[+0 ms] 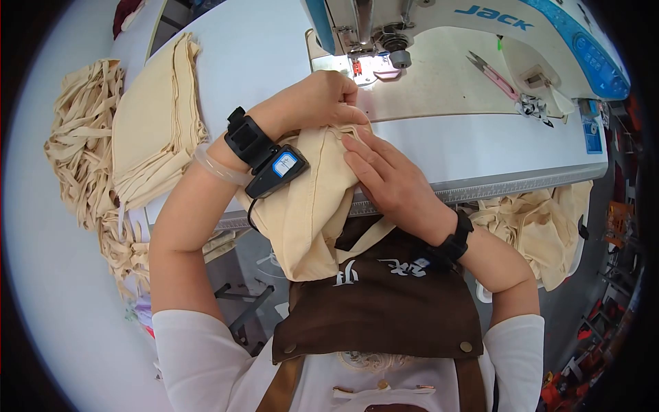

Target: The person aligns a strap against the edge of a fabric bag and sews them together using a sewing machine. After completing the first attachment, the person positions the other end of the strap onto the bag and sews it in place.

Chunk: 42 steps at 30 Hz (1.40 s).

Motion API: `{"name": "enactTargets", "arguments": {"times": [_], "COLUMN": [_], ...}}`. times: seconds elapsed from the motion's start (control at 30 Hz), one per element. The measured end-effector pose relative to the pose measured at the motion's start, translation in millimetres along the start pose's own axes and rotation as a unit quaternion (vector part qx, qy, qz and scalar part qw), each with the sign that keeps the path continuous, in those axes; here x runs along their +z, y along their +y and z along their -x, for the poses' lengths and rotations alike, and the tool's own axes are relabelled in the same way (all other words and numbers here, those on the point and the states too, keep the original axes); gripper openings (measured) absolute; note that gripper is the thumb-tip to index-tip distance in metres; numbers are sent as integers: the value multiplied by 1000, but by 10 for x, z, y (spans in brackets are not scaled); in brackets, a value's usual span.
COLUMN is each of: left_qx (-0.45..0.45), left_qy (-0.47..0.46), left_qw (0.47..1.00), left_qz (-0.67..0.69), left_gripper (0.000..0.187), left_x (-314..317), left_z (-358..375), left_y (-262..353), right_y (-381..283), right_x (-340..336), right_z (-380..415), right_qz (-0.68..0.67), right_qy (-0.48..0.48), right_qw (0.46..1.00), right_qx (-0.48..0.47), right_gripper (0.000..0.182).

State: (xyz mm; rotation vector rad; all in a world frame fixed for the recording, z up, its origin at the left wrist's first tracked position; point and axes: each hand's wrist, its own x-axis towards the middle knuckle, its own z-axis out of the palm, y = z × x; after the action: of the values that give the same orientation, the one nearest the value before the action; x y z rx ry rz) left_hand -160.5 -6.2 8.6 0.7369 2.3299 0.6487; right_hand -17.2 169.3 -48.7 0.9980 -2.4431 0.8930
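Cream fabric (312, 199) hangs over the table's front edge, its top edge gathered between my hands. My left hand (319, 103) is closed on the fabric's upper edge, its fingers bent and partly hidden. My right hand (395, 175) holds the same fabric from the right, fingers pressed together near the edge. A black device with a blue-and-white label (285, 164) is strapped at my left wrist and lies over the cloth. Just beyond my hands is the sewing machine (439, 20), its red-marked presser foot (357, 67) lit by a lamp.
Folded cream cloth (158, 117) is stacked at the left, beside a heap of cream straps (82, 137). Pink-handled scissors (494, 77) lie on the machine bed at the right. More cream fabric (539, 230) is piled below the table's right edge, marked with a ruler (473, 187).
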Motion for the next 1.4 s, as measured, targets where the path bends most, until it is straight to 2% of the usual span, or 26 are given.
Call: {"name": "enactTargets", "arguments": {"times": [0.13, 0.2, 0.27, 0.3, 0.37, 0.4, 0.43, 0.53, 0.6, 0.63, 0.7, 0.83, 0.9, 0.97, 1.0, 1.07, 1.27, 1.4], "left_qx": [-16, 135, 119, 99, 96, 114, 130, 181, 118, 84, 97, 101, 95, 80, 81, 83, 71, 85], "left_qy": [51, 165, 173, 140, 149, 144, 137, 247, 271, 279, 306, 310, 311, 306, 307, 311, 309, 307], "left_qw": [999, 970, 967, 977, 980, 980, 979, 946, 955, 957, 947, 945, 945, 948, 948, 946, 948, 948], "left_qz": [-4, -119, -142, -124, -86, -78, -70, -108, -28, 12, -29, -33, -28, -26, -29, -38, -24, -4], "left_gripper": [31, 35, 40, 46, 54, 50, 46, 30, 24, 21, 18, 16, 15, 15, 15, 16, 17, 26], "left_x": [-94, -139, -203, -216, -28, 106, 191, 506, 645, 669, 691, 703, 687, 680, 689, 694, 695, 673], "left_z": [181, 436, 875, 1123, 1480, 1539, 1523, 1138, 894, 823, 761, 755, 754, 753, 743, 721, 703, 687], "left_y": [117, -8, 318, 524, 849, 959, 1038, 728, 420, 334, 302, 296, 334, 359, 352, 337, 366, 388], "right_y": [-7, -8, -9, 0, 0, 3, -23, 16, 57, 43, 35, 333, 546, 864, 1063, 1292, 1737, 1596], "right_x": [-14, 12, 14, 7, 61, 83, 94, 218, 232, 128, -139, -522, -989, -1323, -1470, -1708, -1881, -1803], "right_z": [-15, -2, -1, -1, 16, 15, 13, -28, -33, -34, -5, 504, 823, 1139, 1291, 1440, 1380, 1461], "right_qz": [31, 37, 42, 48, 43, 45, 27, 38, 35, -23, -138, -56, 103, 164, 201, 233, 156, 193], "right_qy": [-4, 4, 10, 13, 21, 25, 21, 38, 58, 29, -27, 117, 172, 263, 287, 284, 205, 287], "right_qw": [999, 999, 999, 999, 999, 999, 999, 999, 998, 999, 990, 990, 967, 905, 880, 867, 892, 872], "right_qx": [-11, -12, -19, -22, -18, -15, 17, -7, -10, 3, 31, 52, 156, 291, 321, 338, 372, 345], "right_gripper": [38, 40, 42, 43, 45, 46, 48, 48, 48, 46, 45, 29, 23, 23, 25, 28, 21, 10]}}
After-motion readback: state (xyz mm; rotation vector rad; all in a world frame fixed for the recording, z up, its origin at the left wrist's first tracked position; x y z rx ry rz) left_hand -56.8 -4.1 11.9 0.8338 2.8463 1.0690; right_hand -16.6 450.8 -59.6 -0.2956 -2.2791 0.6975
